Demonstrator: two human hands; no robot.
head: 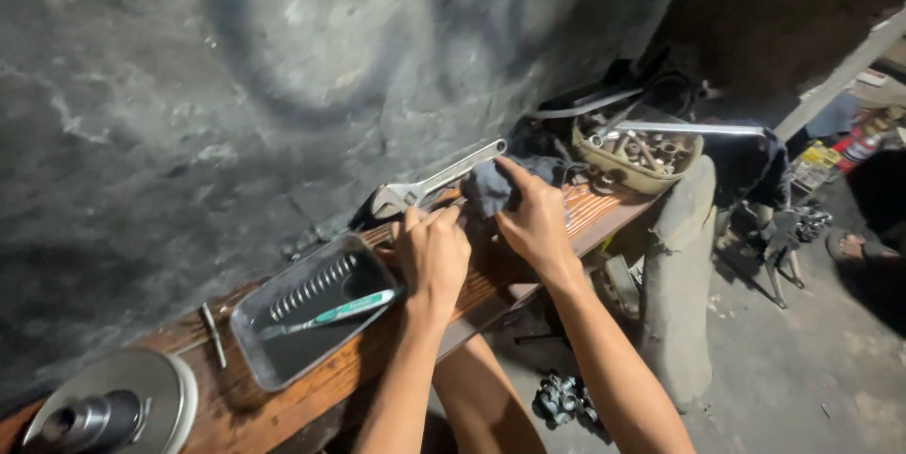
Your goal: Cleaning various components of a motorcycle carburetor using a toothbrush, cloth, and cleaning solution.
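My left hand (pixel 432 256) rests curled on the wooden bench (pixel 330 383), its fingers closed over something small that I cannot make out, just right of a metal tray (pixel 247 333). My right hand (pixel 535 218) presses a dark blue rag (pixel 491 188) onto the bench top. A large adjustable wrench (pixel 429 187) lies against the wall right behind both hands. In the tray lie a coil spring (pixel 311 289) and a green-and-white toothbrush (pixel 330 314).
A tan basket (pixel 634 176) of sockets and tools stands at the bench's far end, a long chrome bar (pixel 689 128) across it. A round metal part (pixel 113 407) sits at the near left. A rough stone wall runs along the left. Metal parts (pixel 564 399) lie on the floor.
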